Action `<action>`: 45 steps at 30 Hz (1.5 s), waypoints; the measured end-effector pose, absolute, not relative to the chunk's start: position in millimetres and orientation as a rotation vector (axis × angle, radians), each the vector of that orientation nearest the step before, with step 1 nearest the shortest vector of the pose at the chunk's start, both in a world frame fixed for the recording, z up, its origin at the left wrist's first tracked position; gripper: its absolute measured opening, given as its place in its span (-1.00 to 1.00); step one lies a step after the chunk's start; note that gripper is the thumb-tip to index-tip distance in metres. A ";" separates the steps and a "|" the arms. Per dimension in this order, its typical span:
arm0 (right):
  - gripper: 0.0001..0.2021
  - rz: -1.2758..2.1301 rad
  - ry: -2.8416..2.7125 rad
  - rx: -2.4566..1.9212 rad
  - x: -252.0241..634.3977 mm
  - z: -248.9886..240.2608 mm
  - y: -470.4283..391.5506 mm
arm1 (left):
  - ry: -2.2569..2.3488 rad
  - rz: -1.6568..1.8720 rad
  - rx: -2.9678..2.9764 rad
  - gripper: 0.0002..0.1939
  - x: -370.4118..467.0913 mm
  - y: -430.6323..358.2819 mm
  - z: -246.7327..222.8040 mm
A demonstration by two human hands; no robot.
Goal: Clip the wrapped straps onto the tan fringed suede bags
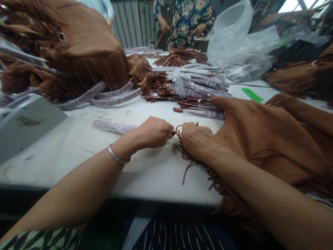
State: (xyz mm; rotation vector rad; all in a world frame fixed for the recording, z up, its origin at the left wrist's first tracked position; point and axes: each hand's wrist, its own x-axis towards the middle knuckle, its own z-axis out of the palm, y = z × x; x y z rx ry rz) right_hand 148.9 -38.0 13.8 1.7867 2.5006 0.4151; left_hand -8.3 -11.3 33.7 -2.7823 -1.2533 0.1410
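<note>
Your two hands meet over the table (145,177), nearly tip to tip; the left hand (156,132) is closed, its fingertips pinched on a small dark tab (173,133); the right hand (196,140) is curled, thumb and finger closed at a thin loop (179,126). The relation that seems to matter is the short span between those pinches; the tab lies just left of the loop, roughly level with it, and points right; whether it passes through the loop is too small to tell.

The wrapped strap (111,126) lies behind and left of your left hand, its long axis running left to right, the left end slightly farther off; your left hand is the nearer one, though it hides whether strap and tab join. The bag (260,135) lies to the right, beyond your right forearm, so your right hand is nearer to it; thin cords (185,173) trail on the near side of that hand.
</note>
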 end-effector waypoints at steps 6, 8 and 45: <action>-0.70 0.375 2.505 1.813 147.8 13.0 -38.9 | -1.282 0.123 -2.771 -0.71 -6.2 -10.4 30.9; -0.72 0.367 2.512 1.826 147.9 12.7 -39.2 | -1.306 0.132 -2.778 -0.71 -5.4 -9.8 29.6; -0.68 0.299 2.558 1.793 150.0 16.4 -44.4 | -1.484 -0.010 -2.815 -0.70 -7.3 -2.3 26.3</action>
